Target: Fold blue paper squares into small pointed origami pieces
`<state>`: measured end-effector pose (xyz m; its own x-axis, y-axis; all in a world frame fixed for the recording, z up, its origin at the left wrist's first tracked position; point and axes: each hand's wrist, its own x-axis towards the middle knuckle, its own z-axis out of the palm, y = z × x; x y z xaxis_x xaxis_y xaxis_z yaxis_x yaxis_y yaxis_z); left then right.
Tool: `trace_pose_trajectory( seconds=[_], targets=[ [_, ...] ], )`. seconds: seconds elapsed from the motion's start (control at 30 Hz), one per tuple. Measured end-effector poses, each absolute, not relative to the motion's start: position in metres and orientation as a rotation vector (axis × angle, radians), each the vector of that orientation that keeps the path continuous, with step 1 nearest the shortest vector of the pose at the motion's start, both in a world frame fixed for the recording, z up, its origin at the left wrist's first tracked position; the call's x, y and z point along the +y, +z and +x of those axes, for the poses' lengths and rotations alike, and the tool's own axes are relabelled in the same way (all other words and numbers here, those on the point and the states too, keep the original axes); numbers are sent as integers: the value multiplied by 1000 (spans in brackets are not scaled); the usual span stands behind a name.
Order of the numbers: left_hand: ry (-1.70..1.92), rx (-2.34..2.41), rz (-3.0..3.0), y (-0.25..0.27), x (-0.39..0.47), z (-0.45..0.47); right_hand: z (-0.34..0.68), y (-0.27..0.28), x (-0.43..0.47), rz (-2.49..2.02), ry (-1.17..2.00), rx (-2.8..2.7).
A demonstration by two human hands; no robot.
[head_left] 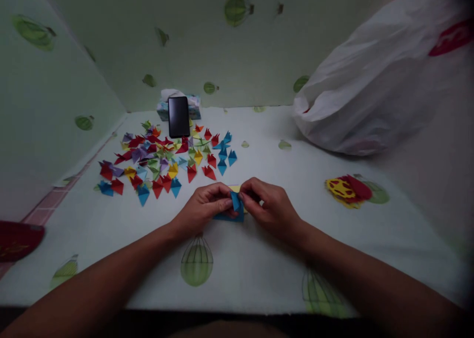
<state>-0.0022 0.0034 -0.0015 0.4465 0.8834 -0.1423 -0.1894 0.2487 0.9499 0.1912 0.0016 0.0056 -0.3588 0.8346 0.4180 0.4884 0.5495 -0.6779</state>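
Both hands meet at the middle of the table over a small piece of folded blue paper (236, 200). My left hand (207, 204) pinches it between thumb and fingers from the left. From the other side, the fingertips of my right hand (268, 204) close on its upper right edge. Beneath them lies more blue paper (232, 216), with some pale yellow paper (234, 188) showing behind; my fingers hide part of both. Many small folded paper pieces (166, 182) in red, blue, yellow, green and purple are spread beyond my left hand.
A dark-screened phone (178, 117) leans on a tissue box (195, 106) behind the folded pieces. At the right, red and yellow cut-outs (346, 190) lie on the balloon-patterned cloth (281, 283). A big white plastic bag (355, 91) fills the back right. Something dark red (18, 240) sits at the left edge.
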Motion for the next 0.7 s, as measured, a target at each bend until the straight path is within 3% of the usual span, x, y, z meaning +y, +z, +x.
trace_pose_trajectory(
  seconds=[0.7],
  targets=[
    [923, 872, 1299, -1, 1, -1, 189, 0, -4, -933, 692, -1970]
  ],
)
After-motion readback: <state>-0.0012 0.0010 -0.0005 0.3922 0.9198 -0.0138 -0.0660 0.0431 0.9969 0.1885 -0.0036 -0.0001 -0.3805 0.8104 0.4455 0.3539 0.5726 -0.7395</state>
